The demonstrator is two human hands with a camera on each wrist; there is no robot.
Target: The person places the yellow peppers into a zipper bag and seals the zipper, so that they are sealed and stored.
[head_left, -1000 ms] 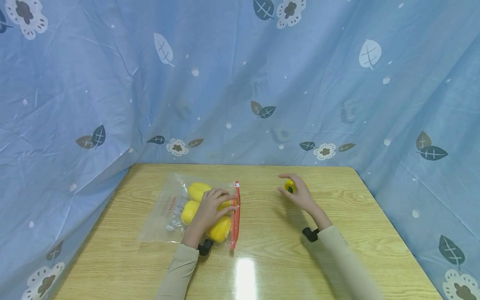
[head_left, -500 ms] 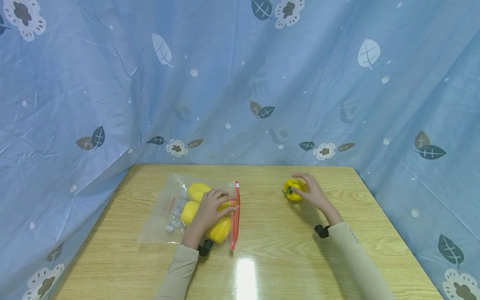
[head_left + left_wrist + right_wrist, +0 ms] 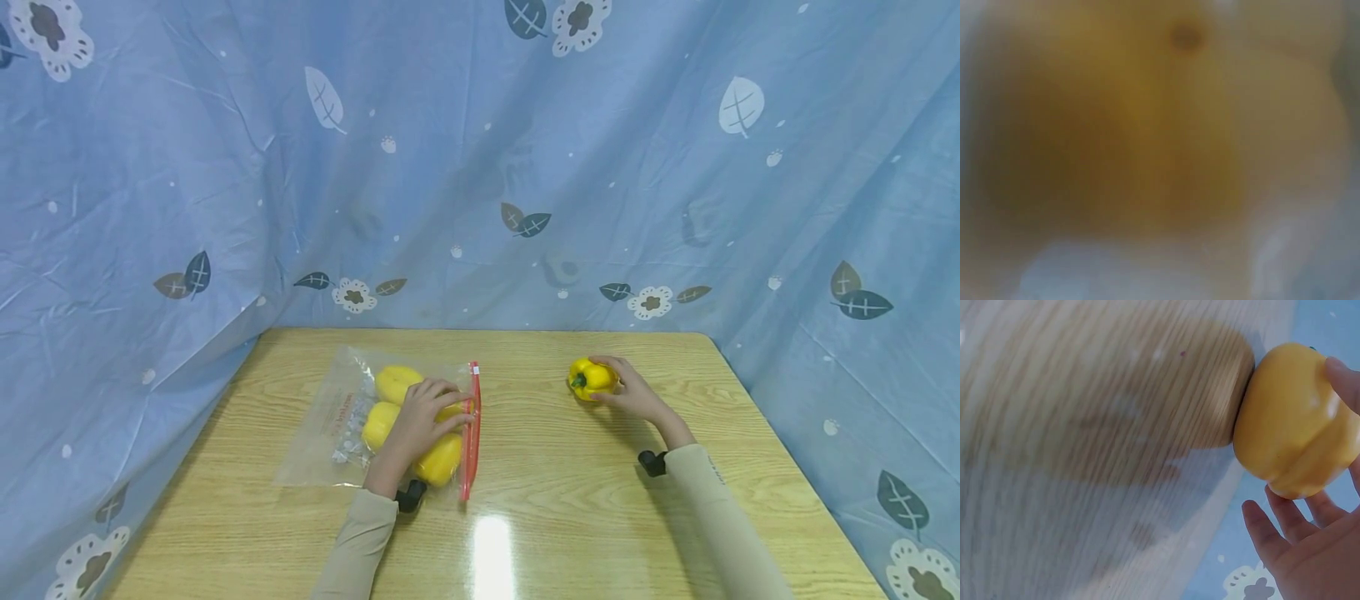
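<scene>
A clear zip bag (image 3: 330, 442) with a red zip edge (image 3: 472, 442) lies left of the middle of the table. Inside it are several yellow bell peppers (image 3: 438, 460). My left hand (image 3: 420, 419) rests on top of the bag, thumb and fingertips spread at the red edge; the left wrist view shows just blurred yellow. On the right, one yellow bell pepper (image 3: 590, 380) with a green stem sits outside the bag. My right hand (image 3: 632, 393) holds this pepper, thumb on one side and fingers on the other. The right wrist view shows its smooth yellow side (image 3: 1294, 419) close up.
The wooden table (image 3: 540, 517) ends at the back against a hanging blue cloth (image 3: 450, 167) with leaf and flower prints. Cloth also hangs along both sides. Black wrist cameras (image 3: 651, 463) sit on both forearms.
My right hand has moved right, and its thumb and fingers have come round the lone pepper, which it covered before. The left hand and the bag have stayed put.
</scene>
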